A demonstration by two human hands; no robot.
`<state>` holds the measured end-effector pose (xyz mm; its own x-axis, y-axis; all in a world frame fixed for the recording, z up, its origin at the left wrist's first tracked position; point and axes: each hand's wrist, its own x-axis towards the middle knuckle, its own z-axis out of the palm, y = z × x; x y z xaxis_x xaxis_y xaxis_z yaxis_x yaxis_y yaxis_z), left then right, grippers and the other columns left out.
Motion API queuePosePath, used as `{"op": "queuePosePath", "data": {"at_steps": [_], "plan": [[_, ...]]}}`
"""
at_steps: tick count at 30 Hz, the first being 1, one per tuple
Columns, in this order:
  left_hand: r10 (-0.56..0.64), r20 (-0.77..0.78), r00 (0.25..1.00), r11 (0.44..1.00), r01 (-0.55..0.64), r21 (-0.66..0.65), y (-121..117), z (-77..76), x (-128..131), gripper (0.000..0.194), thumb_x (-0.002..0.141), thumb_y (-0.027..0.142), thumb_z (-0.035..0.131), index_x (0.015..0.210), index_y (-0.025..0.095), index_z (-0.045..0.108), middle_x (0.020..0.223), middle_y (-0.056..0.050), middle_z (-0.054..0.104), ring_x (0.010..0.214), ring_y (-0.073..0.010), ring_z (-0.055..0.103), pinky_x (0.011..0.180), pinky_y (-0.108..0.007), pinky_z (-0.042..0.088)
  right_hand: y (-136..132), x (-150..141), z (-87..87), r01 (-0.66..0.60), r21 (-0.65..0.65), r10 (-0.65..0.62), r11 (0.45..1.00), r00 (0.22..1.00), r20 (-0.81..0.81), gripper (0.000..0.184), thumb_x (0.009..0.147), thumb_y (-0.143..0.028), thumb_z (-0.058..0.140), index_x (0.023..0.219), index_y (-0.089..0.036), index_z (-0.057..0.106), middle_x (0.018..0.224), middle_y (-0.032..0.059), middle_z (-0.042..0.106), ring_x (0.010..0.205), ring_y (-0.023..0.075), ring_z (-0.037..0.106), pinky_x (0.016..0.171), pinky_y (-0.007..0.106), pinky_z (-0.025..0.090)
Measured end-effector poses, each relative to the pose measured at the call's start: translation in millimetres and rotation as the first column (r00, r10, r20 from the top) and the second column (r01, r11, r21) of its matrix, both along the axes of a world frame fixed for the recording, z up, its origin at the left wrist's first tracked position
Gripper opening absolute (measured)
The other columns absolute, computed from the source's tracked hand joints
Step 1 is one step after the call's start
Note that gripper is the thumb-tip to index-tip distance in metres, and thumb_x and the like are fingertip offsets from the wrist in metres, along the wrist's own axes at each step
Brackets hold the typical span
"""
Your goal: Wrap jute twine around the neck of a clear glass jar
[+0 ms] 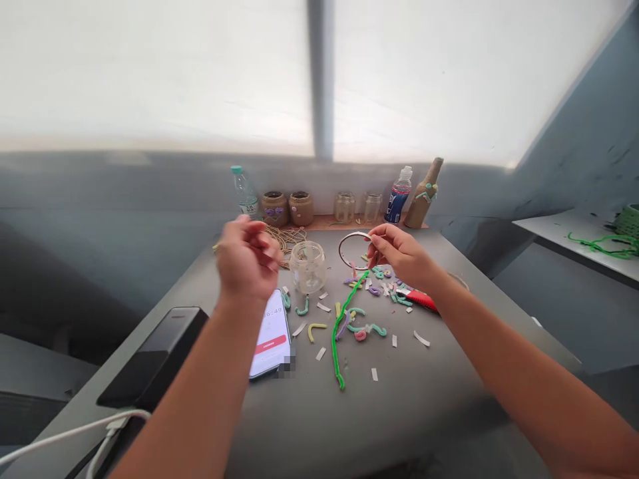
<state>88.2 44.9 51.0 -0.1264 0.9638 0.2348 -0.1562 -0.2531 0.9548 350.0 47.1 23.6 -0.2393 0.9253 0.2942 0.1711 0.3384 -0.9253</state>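
Observation:
My right hand (pixel 402 253) pinches a thin hoop (pixel 340 253) between thumb and fingers, holding it above the table. From just below those fingertips a bright green pipe cleaner (pixel 335 339) runs down toward me; whether it is fixed to the hoop cannot be made out. My left hand (pixel 247 256) is raised over the phone, its fingers curled in and slightly blurred, with nothing visible in them. Between both hands stands an open glass jar (pixel 308 269). Short curled pipe cleaner pieces (pixel 367 329) and white paper scraps (pixel 323 307) lie scattered beneath.
A phone (pixel 272 339) and a black device (pixel 154 356) with white cables lie at left. A red-handled tool (pixel 422 299) is partly behind my right wrist. Along the back stand twine-wrapped jars (pixel 275 209), clear jars (pixel 344 207), a water bottle (pixel 244 193), a blue-labelled bottle (pixel 398 196) and a wrapped bottle (pixel 424 196).

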Motion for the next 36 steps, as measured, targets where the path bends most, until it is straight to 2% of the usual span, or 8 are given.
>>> {"op": "queuePosePath", "data": {"at_steps": [4,8,13,17,21,26,30,36], "plan": [[-0.229,-0.405,0.885,0.973,0.191,-0.131,-21,-39.8,48,0.035,0.077,0.048,0.074,0.059,0.021,0.059,0.045,0.004,0.052,0.035,-0.0120,0.044,0.038,-0.024,0.025,6,-10,-11.6,-0.061,0.051,0.065,0.997,0.995,-0.081,0.030,0.097,-0.052,0.058,0.103,-0.023,0.055,0.072,-0.0035,0.061,0.062,0.0145,0.064,0.065,0.031,0.057],[-0.316,-0.676,0.666,0.948,0.244,-0.203,-32,-66.9,72,0.042,0.082,0.037,0.070,0.048,0.021,0.052,0.042,0.003,0.049,0.039,-0.0127,0.040,0.046,-0.027,0.026,1,-8,-30.4,-0.106,0.043,0.110,0.993,0.989,-0.104,0.031,0.099,-0.053,0.054,0.103,-0.022,0.056,0.067,-0.0039,0.060,0.055,0.0148,0.063,0.055,0.029,0.053],[-0.351,-0.809,0.471,0.934,0.235,-0.268,-18,-65.6,69,0.043,0.094,0.036,0.051,0.053,0.022,0.055,0.049,0.000,0.056,0.046,-0.0161,0.048,0.049,-0.028,0.027,-4,6,-42.0,-0.055,0.054,0.057,0.997,0.998,-0.032,0.029,0.098,-0.049,0.057,0.100,-0.021,0.061,0.067,-0.0023,0.063,0.053,0.0143,0.060,0.053,0.028,0.050],[-0.398,-0.835,0.379,0.910,0.275,-0.309,-16,-51.1,60,0.045,0.089,0.042,0.057,0.049,0.022,0.055,0.046,0.001,0.051,0.044,-0.0149,0.042,0.046,-0.028,0.023,1,16,-45.6,0.075,0.123,-0.086,0.990,0.993,0.083,0.026,0.098,-0.045,0.059,0.095,-0.021,0.066,0.067,-0.0023,0.060,0.055,0.0132,0.051,0.051,0.026,0.040],[-0.447,-0.816,0.366,0.879,0.348,-0.326,-15,-37.6,47,0.026,0.075,0.038,0.073,0.056,0.022,0.068,0.052,0.000,0.062,0.045,-0.0155,0.051,0.043,-0.027,0.028,7,15,-54.4,0.137,0.203,-0.171,0.970,0.972,0.163,0.025,0.097,-0.044,0.060,0.097,-0.021,0.067,0.062,-0.0049,0.049,0.055,0.0131,0.042,0.051,0.026,0.033],[-0.323,-0.779,0.537,0.936,0.302,-0.180,-4,-32.3,31,0.034,0.093,0.049,0.056,0.090,0.020,0.074,0.067,-0.002,0.069,0.058,-0.0170,0.062,0.051,-0.025,0.044,4,7,-60.6,0.027,0.239,-0.086,0.971,0.967,0.241,0.024,0.100,-0.039,0.057,0.109,-0.020,0.068,0.066,-0.0031,0.056,0.055,0.0133,0.045,0.053,0.026,0.037],[-0.180,-0.768,0.614,0.973,0.225,-0.048,-13,-39.1,29,0.033,0.093,0.042,0.062,0.118,0.022,0.072,0.077,-0.001,0.070,0.060,-0.0157,0.060,0.060,-0.028,0.048,-6,-1,-62.8,-0.033,0.257,-0.036,0.966,0.965,0.260,0.020,0.102,-0.035,0.054,0.107,-0.022,0.068,0.089,0.0043,0.068,0.072,0.0166,0.057,0.065,0.028,0.046],[-0.062,-0.905,0.420,0.940,0.331,0.089,-39,-54.6,35,0.029,0.100,0.030,0.053,0.117,0.023,0.075,0.075,-0.003,0.067,0.058,-0.0175,0.060,0.053,-0.028,0.045,-20,-9,-61.9,-0.063,0.229,0.012,0.971,0.976,0.218,0.014,0.104,-0.032,0.051,0.113,-0.026,0.059,0.082,0.0010,0.062,0.066,0.0159,0.055,0.060,0.027,0.047]]}}
